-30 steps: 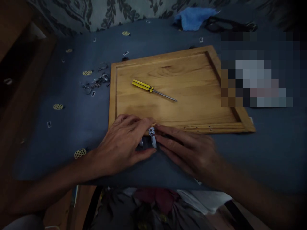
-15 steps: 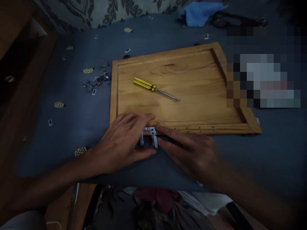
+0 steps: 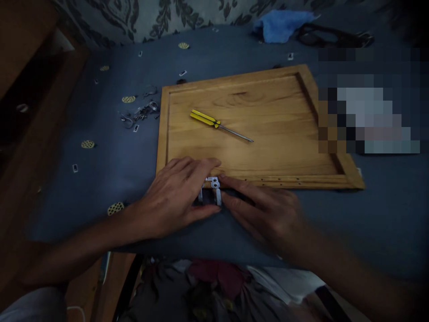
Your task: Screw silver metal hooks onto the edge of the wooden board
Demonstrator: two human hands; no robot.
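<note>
A wooden panel [image 3: 268, 112] with a raised frame lies flat on a blue cloth. At the middle of its near edge sits a small metal hinge [image 3: 211, 190]. My left hand [image 3: 174, 197] rests on the hinge's left side, fingers curled over the panel's edge and thumb below the hinge. My right hand [image 3: 264, 210] presses its fingertips against the hinge's right side. A yellow-handled screwdriver [image 3: 217, 125] lies loose on the panel, untouched.
A pile of metal hardware [image 3: 140, 112] lies left of the panel. Round perforated discs [image 3: 87, 144] and small clips are scattered over the cloth. A blue rag [image 3: 281, 24] and a dark strap [image 3: 328, 36] sit at the back. The table's near edge is just behind my wrists.
Both hands have stayed at the hinge. The left fingers have drawn back a little, so more of the hinge shows. The view shifted slightly.
</note>
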